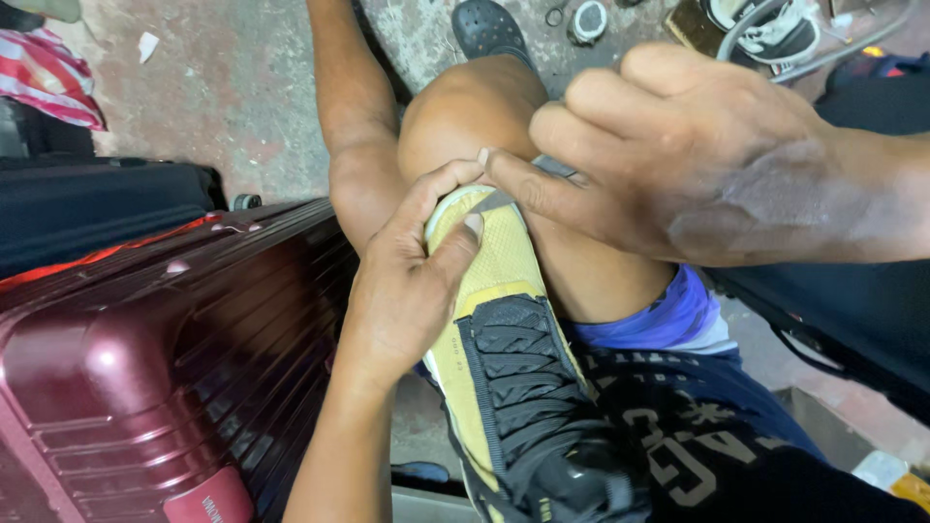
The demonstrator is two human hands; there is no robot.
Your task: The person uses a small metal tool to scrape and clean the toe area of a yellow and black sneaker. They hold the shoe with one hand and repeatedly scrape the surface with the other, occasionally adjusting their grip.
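**A:** so what's the setting here, a workshop floor?

**B:** pretty much. Rough grey-and-reddish concrete floor [232, 107], stained and scuffed. Biggest thing in view is a glossy dark red ribbed hard-shell suitcase [145, 368] filling the lower left, with a black soft bag [87, 208] just behind it. Striped red-and-white cloth [48, 73] in the top left corner. Up top there's a black perforated clog [489, 29], a white-and-black sneaker [770, 29] on a board, and a small round roll of something [588, 19], too small to tell what.

**A:** and the person?

**B:** sitting, bare knee [465, 116] up, blue shorts [668, 315] and a dark printed shirt [678, 436].

**A:** where's the shoe?

**B:** yellow mesh sports shoe with black lacing [504, 329] is propped against the thigh, toe pointing up toward the knee, heel down near the lap.

**A:** hands?

**B:** left hand [407, 291] is curled around the left side of the toe, thumb pressed flat on the yellow mesh, fingers wrapped over the pale toe rim. Right hand [697, 165] comes in from the right, fingers bent, with the fingertips [504, 169] pinching at the grey strip on the toe tip. Both touch the shoe; the two hands nearly meet at the toe.
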